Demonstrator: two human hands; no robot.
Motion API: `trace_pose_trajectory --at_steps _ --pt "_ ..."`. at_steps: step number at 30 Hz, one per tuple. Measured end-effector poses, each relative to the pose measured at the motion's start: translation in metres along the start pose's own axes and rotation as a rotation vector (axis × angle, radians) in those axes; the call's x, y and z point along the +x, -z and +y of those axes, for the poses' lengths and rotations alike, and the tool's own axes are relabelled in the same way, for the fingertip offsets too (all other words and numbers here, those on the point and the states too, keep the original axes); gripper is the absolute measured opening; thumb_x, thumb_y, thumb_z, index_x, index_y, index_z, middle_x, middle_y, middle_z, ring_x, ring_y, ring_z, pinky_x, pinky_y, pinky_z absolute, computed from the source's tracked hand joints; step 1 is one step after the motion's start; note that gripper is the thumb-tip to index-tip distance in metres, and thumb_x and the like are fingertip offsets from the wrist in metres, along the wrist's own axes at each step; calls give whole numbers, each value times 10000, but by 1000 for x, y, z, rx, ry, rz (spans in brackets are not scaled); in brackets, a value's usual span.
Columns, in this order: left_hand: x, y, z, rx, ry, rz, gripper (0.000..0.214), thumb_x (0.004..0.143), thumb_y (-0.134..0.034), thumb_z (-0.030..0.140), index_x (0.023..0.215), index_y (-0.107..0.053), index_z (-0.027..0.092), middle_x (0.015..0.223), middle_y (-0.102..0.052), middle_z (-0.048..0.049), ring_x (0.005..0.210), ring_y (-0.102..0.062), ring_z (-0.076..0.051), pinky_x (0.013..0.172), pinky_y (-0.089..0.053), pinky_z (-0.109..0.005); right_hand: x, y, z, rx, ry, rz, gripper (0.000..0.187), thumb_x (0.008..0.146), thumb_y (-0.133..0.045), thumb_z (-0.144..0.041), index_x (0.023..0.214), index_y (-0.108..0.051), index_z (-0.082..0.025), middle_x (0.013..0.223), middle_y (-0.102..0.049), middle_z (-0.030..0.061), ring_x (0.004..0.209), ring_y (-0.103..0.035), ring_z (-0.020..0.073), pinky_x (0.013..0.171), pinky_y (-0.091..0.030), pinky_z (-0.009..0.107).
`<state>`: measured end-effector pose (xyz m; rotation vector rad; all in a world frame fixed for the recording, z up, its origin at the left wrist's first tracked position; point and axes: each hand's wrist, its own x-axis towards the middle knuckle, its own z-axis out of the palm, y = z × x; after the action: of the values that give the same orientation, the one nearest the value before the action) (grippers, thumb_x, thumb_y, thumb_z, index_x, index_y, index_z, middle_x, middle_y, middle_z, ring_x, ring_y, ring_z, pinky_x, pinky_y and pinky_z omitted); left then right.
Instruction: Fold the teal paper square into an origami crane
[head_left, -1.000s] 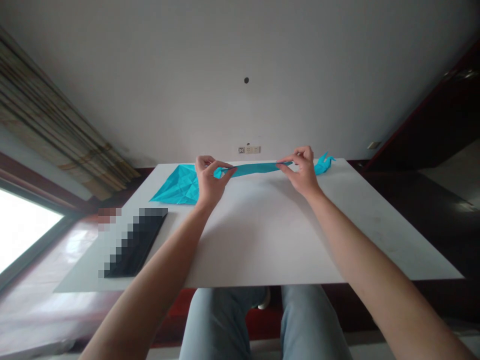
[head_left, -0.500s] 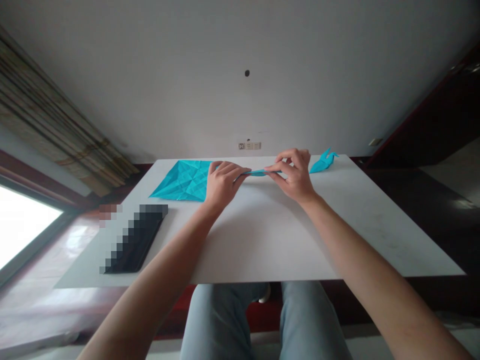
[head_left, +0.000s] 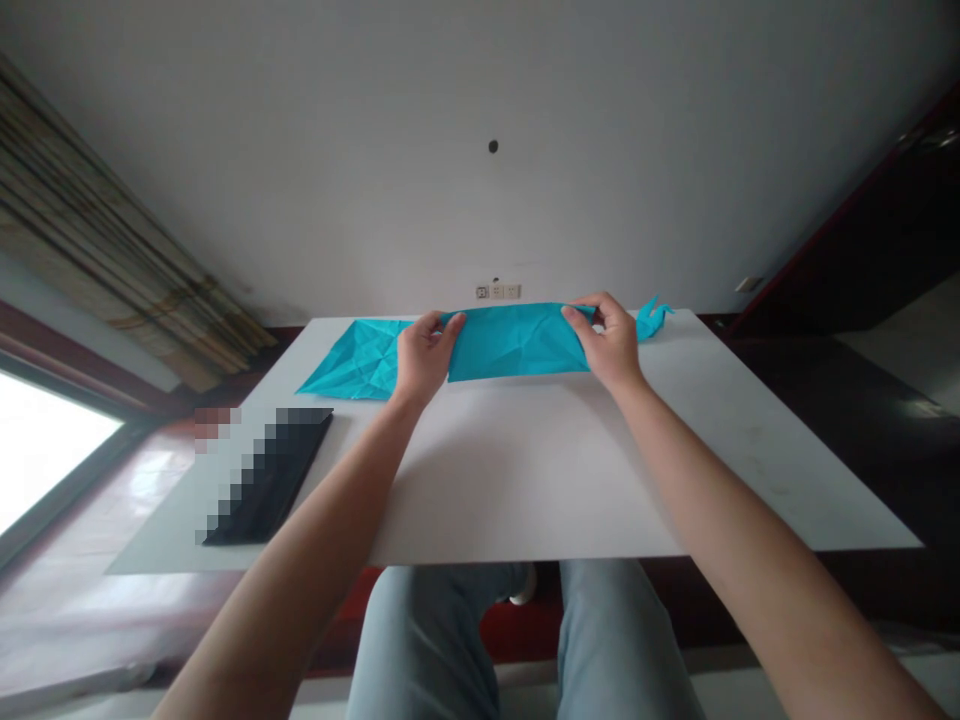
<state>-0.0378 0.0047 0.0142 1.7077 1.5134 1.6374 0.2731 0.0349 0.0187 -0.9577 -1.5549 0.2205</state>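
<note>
A creased sheet of blue origami paper (head_left: 517, 340) is held up above the table, its broad face turned toward me. My left hand (head_left: 426, 355) pinches its left edge, thumb on the near side. At the upper right corner, my right hand (head_left: 611, 340) grips it the same way, with the fingers behind. A second creased blue sheet (head_left: 352, 360) lies flat on the table to the left, partly covered by my left hand. Beyond my right hand stands a folded blue paper crane (head_left: 652, 318).
The white table (head_left: 525, 480) ends just above my knees. A dark flat object (head_left: 277, 490), partly pixelated, lies at its left side. Behind the table is a grey wall with power sockets (head_left: 497, 292). A curtain (head_left: 112, 230) hangs at the left.
The paper between my hands was nearly edge-on and now shows its broad face. My hands have moved apart, the thumbs now facing me.
</note>
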Motion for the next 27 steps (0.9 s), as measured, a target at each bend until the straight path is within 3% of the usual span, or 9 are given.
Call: trace_pose_trajectory --at_steps 3,5,7,10,12,14,20,23,27 --pt "4 1 -7 46 -16 163 121 1072 -766 364 1049 -754 245 910 -767 -35 817 -682 -178 757 -556 -309 -5 -3 9 -28 -97 -104 691 933 -747 -961 984 -819 -276 805 -718 17 779 -608 231 770 -496 391" --pt "3 2 -8 142 -113 206 116 1038 -780 284 1144 -745 249 1064 -811 -74 970 -741 -210 909 -614 -359 -9 -5 15 -39 -167 -209 637 923 -782 -899 969 -821 -265 776 -674 14 776 -586 237 775 -478 394" --pt "-3 0 -5 245 -250 70 122 1050 -773 290 1161 -758 242 1175 -822 -104 1089 -764 -243 1039 -623 -418 -13 -8 20 -50 -208 -323 567 918 -794 -820 965 -829 -256 759 -651 12 767 -562 239 781 -460 399" --pt "-20 -7 3 396 -392 -316 325 1105 -760 418 1385 -770 255 1439 -817 -132 1374 -733 -322 1245 -555 -528 -19 -15 24 -34 -238 -441 484 921 -782 -728 980 -833 -250 792 -705 24 769 -554 238 785 -453 398" --pt "-31 -14 7 484 -417 -532 556 1155 -692 473 1670 -650 268 1743 -667 -146 1661 -566 -362 1388 -429 -585 -22 -19 25 -19 -238 -475 439 922 -779 -682 983 -829 -249 824 -742 30 778 -565 237 793 -461 394" --pt "-39 -19 7 565 -330 -690 725 1191 -605 528 1833 -475 216 1895 -505 -167 1811 -387 -373 1461 -336 -597 -23 -23 27 -19 -229 -498 401 920 -780 -643 984 -826 -250 833 -750 30 787 -575 236 798 -463 390" --pt "-40 -17 3 768 -41 -809 986 1195 -421 763 1929 -270 123 2004 -252 -177 1900 -138 -386 1535 -138 -612 -23 -23 30 -10 -266 -525 367 884 -783 -611 946 -792 -249 846 -745 33 823 -613 243 808 -470 391" --pt "-38 -14 2 801 -6 -842 1053 1180 -410 799 1936 -219 91 2012 -185 -195 1906 -79 -383 1541 -77 -611 -22 -22 30 -38 -283 -545 366 864 -776 -602 936 -778 -244 810 -716 26 791 -583 235 783 -455 390" --pt "-37 -11 -2 781 -45 -796 919 1215 -386 699 1919 -300 115 2003 -257 -186 1899 -148 -383 1535 -123 -617 -20 -21 27 -65 -288 -551 510 871 -809 -752 834 -688 -258 764 -653 11 782 -557 228 745 -415 380"
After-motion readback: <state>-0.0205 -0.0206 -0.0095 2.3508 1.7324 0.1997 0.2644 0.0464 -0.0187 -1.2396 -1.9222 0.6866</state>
